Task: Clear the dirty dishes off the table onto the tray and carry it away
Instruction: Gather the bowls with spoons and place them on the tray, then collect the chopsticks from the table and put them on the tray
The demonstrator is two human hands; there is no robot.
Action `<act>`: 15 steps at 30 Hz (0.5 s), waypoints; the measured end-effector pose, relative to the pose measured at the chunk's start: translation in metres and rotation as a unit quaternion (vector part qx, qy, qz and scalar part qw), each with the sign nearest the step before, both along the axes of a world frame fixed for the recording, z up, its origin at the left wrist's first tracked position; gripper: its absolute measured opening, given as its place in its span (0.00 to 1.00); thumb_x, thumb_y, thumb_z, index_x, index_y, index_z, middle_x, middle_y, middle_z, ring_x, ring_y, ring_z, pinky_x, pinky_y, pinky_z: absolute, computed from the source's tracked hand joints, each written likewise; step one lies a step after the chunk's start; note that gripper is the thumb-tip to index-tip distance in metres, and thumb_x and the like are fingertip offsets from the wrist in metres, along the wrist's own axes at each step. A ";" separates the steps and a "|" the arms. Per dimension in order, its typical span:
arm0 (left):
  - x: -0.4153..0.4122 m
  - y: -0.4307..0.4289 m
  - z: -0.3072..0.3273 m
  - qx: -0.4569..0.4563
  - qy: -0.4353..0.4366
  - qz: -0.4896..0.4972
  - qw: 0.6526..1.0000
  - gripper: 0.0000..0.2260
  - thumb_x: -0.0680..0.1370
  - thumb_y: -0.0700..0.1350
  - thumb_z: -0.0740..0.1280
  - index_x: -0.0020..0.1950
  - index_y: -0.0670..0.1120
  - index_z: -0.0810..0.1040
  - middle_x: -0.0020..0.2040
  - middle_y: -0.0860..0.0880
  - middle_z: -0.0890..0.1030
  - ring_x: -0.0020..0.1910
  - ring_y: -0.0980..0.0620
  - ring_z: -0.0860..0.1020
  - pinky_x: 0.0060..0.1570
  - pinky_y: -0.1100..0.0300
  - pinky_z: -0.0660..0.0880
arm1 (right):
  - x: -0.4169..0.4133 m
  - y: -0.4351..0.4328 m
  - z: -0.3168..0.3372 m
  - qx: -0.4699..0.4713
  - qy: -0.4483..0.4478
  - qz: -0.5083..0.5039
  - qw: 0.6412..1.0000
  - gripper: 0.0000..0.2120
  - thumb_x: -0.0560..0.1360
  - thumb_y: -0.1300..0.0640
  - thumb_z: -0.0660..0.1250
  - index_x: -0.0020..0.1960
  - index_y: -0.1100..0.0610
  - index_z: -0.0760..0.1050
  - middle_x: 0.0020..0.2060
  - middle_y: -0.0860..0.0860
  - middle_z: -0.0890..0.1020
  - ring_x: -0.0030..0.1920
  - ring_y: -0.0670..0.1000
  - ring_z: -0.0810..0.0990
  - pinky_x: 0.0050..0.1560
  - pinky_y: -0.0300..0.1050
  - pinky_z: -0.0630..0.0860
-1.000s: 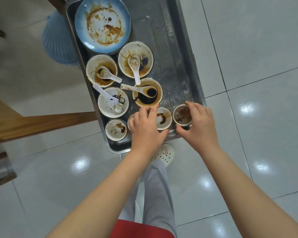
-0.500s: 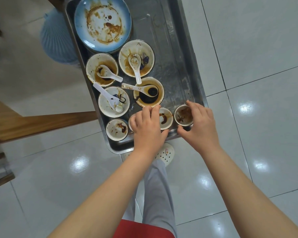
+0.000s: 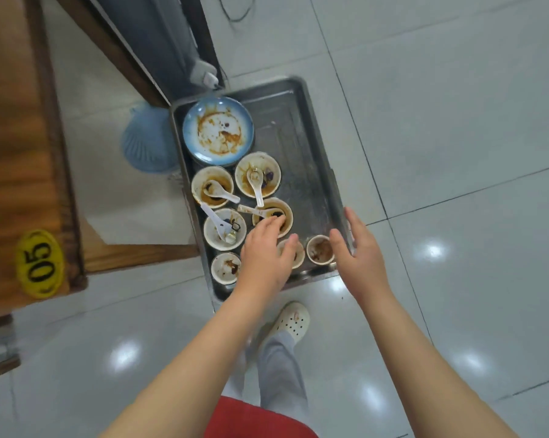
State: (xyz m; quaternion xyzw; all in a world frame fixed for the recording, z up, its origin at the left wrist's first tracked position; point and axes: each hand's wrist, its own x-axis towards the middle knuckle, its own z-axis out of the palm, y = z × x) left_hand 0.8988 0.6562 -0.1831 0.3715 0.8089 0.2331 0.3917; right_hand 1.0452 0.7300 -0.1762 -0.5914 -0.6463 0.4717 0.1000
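Note:
A metal tray (image 3: 311, 128) holds a sauce-smeared blue plate (image 3: 217, 131) at its far end. Nearer me sit several dirty white bowls with spoons, such as the bowl (image 3: 258, 175) and the bowl (image 3: 224, 229). Small cups stand along the near edge: one (image 3: 225, 268) at the left, one (image 3: 320, 249) at the right. My left hand (image 3: 265, 251) lies flat over a small saucer (image 3: 296, 256), its fingertips reaching a dark-sauce bowl (image 3: 282, 213), gripping nothing. My right hand (image 3: 360, 248) hovers open beside the right cup, fingers stretched along the tray's right rim.
A wooden table (image 3: 14, 153) with a yellow "05" tag (image 3: 39, 263) stands at the left. A blue ribbed object (image 3: 148, 140) sits on the floor beside the tray, with a dark chair or stand (image 3: 159, 42) behind. My shoe (image 3: 290, 322) is on the glossy tiled floor.
My right hand has left the right small cup and spread open by the tray's right rim. My left hand has slid forward toward the dark-sauce bowl. The view has pulled back.

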 end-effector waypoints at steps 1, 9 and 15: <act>-0.004 0.001 0.015 0.016 -0.028 0.019 0.999 0.20 0.81 0.51 0.60 0.72 0.48 0.68 0.70 0.50 0.71 0.70 0.52 0.66 0.70 0.52 0.64 | -0.004 0.000 0.017 -0.025 0.031 -0.029 0.999 0.25 0.81 0.51 0.60 0.76 0.50 0.60 0.73 0.47 0.67 0.72 0.46 0.65 0.72 0.45 0.64; -0.047 0.000 0.220 0.191 -0.159 0.143 0.958 0.17 0.82 0.51 0.60 0.71 0.56 0.70 0.69 0.53 0.73 0.68 0.53 0.71 0.68 0.58 0.68 | -0.039 0.010 0.208 0.010 0.196 -0.048 0.979 0.20 0.82 0.50 0.56 0.74 0.51 0.65 0.71 0.45 0.69 0.69 0.41 0.66 0.65 0.34 0.64; -0.090 -0.037 0.330 0.315 -0.093 0.179 0.927 0.17 0.83 0.49 0.57 0.71 0.53 0.70 0.67 0.59 0.72 0.58 0.71 0.70 0.52 0.82 0.65 | -0.087 0.005 0.313 0.098 0.295 -0.005 0.951 0.22 0.81 0.43 0.55 0.72 0.46 0.66 0.70 0.42 0.70 0.71 0.44 0.67 0.73 0.54 0.64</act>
